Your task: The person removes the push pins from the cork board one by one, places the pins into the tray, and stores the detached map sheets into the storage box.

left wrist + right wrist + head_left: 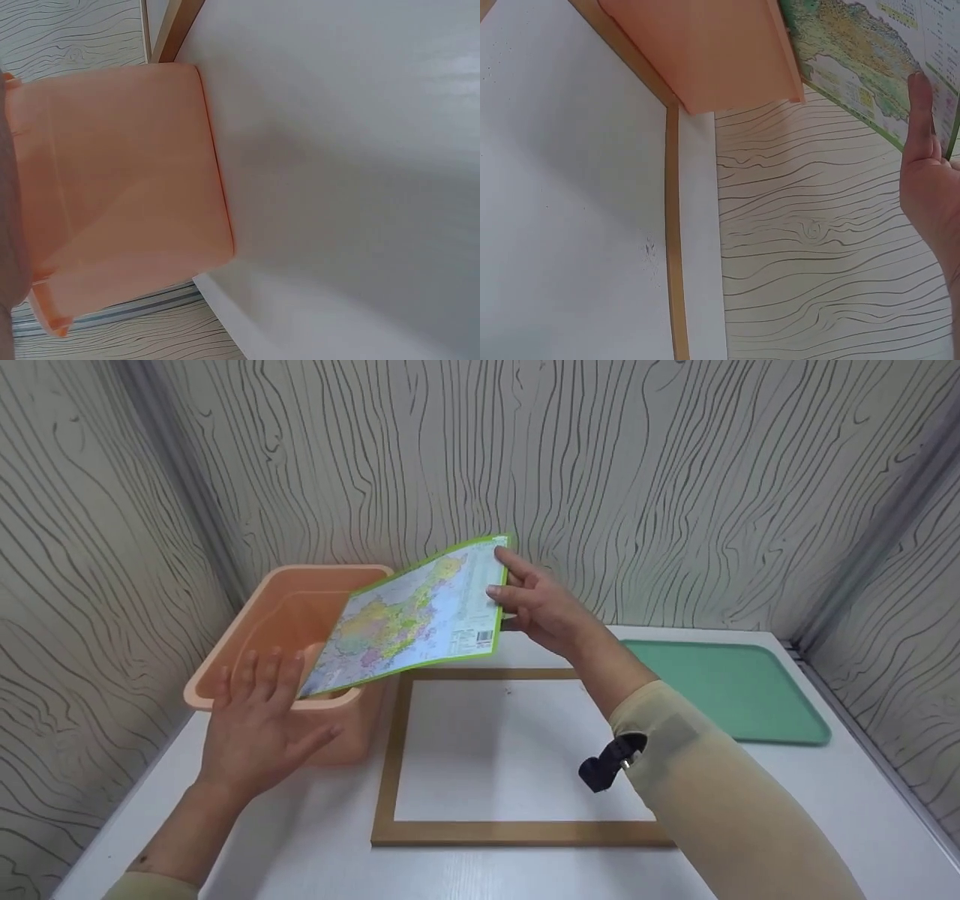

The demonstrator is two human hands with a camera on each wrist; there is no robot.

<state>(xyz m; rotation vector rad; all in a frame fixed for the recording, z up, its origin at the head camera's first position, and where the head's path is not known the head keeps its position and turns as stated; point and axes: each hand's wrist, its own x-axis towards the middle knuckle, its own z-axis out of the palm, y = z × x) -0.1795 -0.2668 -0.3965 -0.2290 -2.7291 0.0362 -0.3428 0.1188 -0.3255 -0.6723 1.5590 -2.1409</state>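
Observation:
My right hand (544, 604) pinches the right edge of a thin, flexible map sheet (405, 619) with a bright green border and a barcode. The sheet slants down to the left, its far end over an orange plastic bin (360, 735). In the right wrist view the sheet's other face (855, 45) also carries a map, and a finger lies straight along it. My left hand (259, 720) is spread with straight fingers at the bin's front rim, close to the sheet's lower left corner. The bin's contents are mostly hidden by the sheet and the hand.
A wood-framed whiteboard (480, 780) lies flat on the white table, right of the bin. A green tray (742, 690) sits at the far right. Wood-grain patterned walls (450, 457) stand behind and at both sides. A dark strap (611, 761) hangs from the right sleeve.

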